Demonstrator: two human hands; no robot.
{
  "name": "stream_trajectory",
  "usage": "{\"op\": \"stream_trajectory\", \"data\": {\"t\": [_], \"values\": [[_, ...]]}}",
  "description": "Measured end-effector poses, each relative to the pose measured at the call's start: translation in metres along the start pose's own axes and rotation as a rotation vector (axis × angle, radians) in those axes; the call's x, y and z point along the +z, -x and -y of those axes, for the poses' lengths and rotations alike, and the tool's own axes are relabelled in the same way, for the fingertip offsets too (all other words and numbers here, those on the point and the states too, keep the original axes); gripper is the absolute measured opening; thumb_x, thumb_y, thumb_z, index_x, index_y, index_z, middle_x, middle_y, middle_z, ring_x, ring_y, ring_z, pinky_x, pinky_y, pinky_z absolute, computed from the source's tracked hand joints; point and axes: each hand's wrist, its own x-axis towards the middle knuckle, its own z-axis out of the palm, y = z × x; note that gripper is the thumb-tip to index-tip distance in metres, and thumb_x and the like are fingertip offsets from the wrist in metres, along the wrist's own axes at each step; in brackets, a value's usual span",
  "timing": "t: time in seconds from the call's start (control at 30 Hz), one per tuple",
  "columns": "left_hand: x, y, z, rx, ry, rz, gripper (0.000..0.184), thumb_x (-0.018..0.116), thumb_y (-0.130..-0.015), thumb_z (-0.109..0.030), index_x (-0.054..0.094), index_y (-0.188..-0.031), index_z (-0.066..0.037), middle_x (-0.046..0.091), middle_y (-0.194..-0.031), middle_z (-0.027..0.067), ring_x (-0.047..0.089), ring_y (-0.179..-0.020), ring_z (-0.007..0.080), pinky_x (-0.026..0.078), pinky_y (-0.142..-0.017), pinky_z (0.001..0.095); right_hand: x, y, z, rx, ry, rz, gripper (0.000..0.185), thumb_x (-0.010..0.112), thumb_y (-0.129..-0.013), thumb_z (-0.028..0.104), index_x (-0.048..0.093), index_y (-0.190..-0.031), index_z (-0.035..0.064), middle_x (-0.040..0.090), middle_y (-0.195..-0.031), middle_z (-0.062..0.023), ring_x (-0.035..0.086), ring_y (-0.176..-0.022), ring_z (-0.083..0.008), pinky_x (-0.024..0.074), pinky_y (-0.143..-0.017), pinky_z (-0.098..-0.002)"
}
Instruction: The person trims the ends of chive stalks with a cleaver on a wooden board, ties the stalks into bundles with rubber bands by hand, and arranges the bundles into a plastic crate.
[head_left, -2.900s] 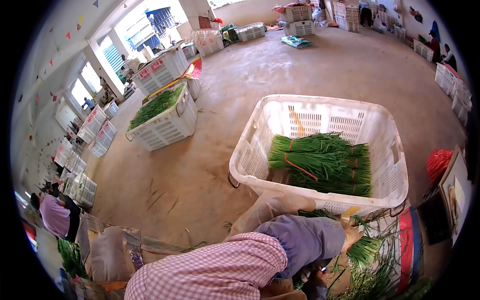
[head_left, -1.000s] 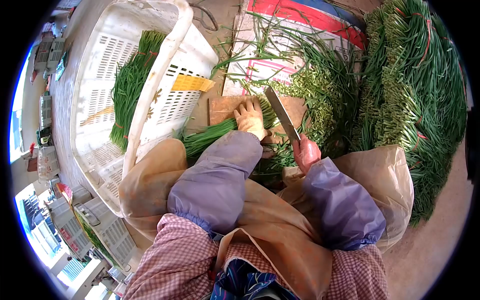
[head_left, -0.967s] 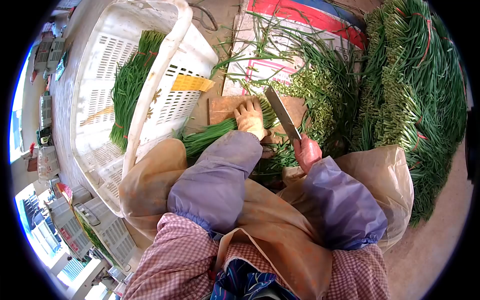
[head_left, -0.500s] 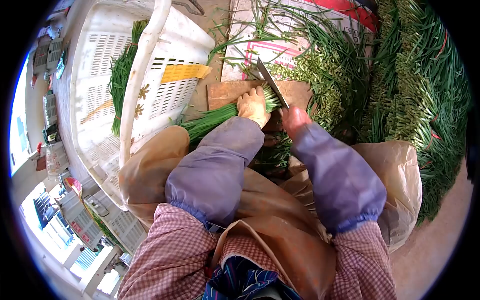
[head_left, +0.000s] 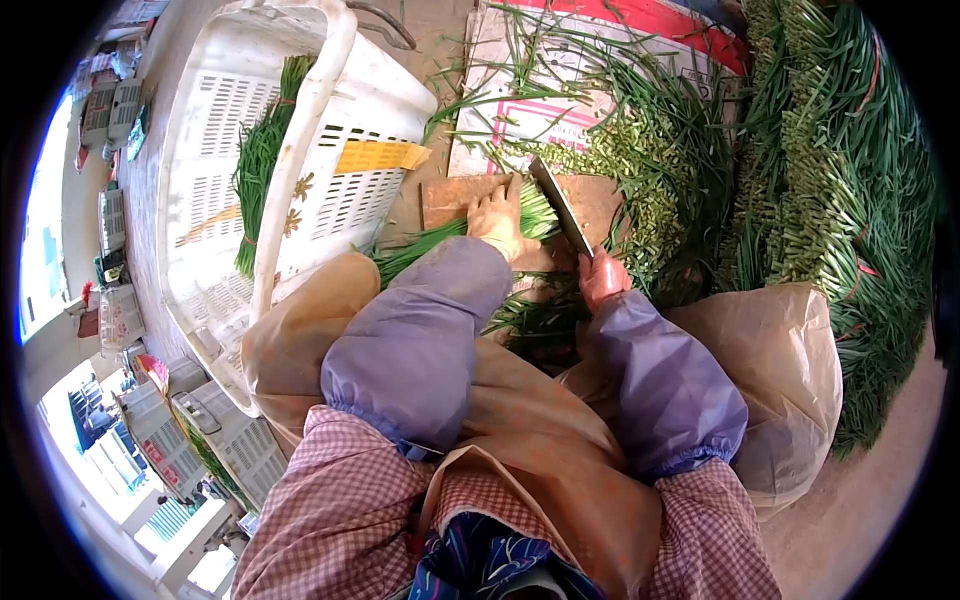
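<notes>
Green long-stalked bundle (head_left: pixel 537 213) held down on brown wooden board (head_left: pixel 450 198)

The left hand (head_left: pixel 497 218) clamps the bundle between thumb and fingers. The right hand (head_left: pixel 603 277) is closed around the handle of a dark, long-bladed knife (head_left: pixel 560 207), its blade just beside the pale stalk ends. Pale-green trimmings (head_left: pixel 655 205) lie beyond the knife.

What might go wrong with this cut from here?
The left hand pins the bunch close to the blade of the knife, so a slip might nick the fingers. The stem ends fan out on the board, so the cut may come out uneven. Scraps crowd the board's far side from the crate and could mix in.
</notes>
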Motion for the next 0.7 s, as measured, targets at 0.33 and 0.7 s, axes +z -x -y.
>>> {"op": "stream_trajectory", "data": {"t": [0.33,0.7], "values": [[-0.024,0.026,0.033,-0.116,0.092,0.115,0.116,0.089,-0.059,-0.043,0.025,-0.150,-0.011,0.065,-0.119,0.0177,0.061,-0.113,0.0358,0.045,-0.101,0.0449,-0.043,-0.044,-0.091,0.203,-0.091,-0.242,0.044,0.062,-0.088,0.028,0.055,-0.120,-0.0024,0.065,-0.095,-0.0307,0.062,-0.088,-0.0493,0.0505,-0.077,-0.0539],[-0.153,0.083,-0.028,0.416,1.154,-0.486,0.096,0.092,-0.059,-0.024,0.040,-0.136,0.001,0.060,-0.127,0.0165,0.059,-0.117,0.0261,0.047,-0.102,0.0359,-0.129,0.029,0.144,-0.677,-0.666,0.010,0.111,0.086,-0.072,0.021,0.013,-0.151,-0.0046,0.039,-0.149,-0.0202,0.037,-0.138,-0.0328,0.0301,-0.114,-0.0404]]}}
